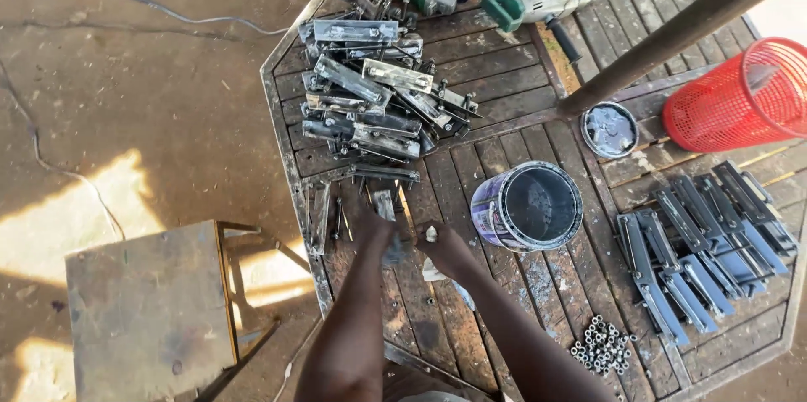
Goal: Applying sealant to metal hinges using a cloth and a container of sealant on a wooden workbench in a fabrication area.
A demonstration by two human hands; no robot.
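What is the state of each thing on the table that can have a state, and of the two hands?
paint can: open, upright
can lid: off, lying flat beside the can
red basket: tipped on its side
bare metal brackets: heaped, unpainted
blue-grey brackets: spread in rows, apparently painted
nuts: loose in a small heap
left hand: closed on a metal piece
right hand: grip closed on a small object, unclear what

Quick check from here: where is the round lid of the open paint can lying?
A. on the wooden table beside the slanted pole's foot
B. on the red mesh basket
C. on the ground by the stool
A: the round lid lies flat on the wooden table, beyond the open paint can, beside the slanted pole.
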